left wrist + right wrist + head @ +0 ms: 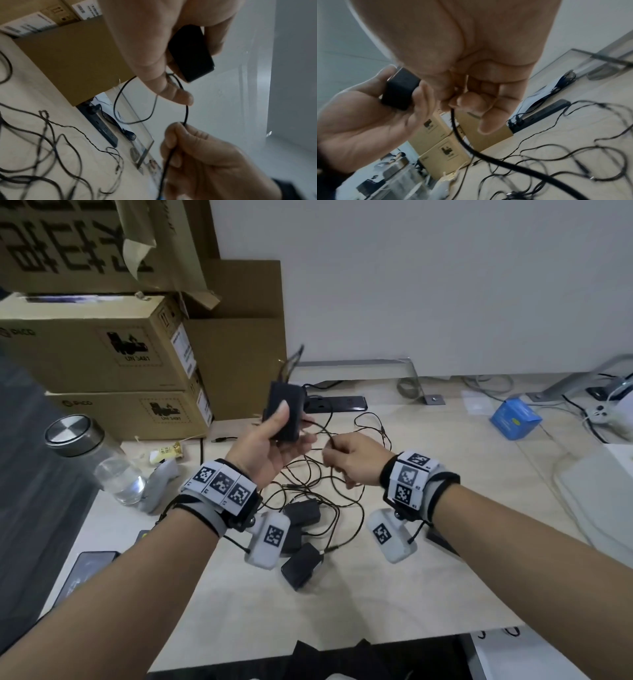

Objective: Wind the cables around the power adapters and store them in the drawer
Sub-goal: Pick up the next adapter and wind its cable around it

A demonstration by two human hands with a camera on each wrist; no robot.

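My left hand grips a black power adapter upright above the desk, thumb across its front; the same adapter shows in the left wrist view and again in the right wrist view. My right hand pinches that adapter's thin black cable just right of it, and the cable trails down from the fingers. Below the hands lie several more black adapters amid a tangle of loose cables. No drawer is in view.
Cardboard boxes are stacked at the back left. A clear bottle with a metal lid stands left of the hands. A black power strip lies by the wall, a blue box at the right, a phone at the front left.
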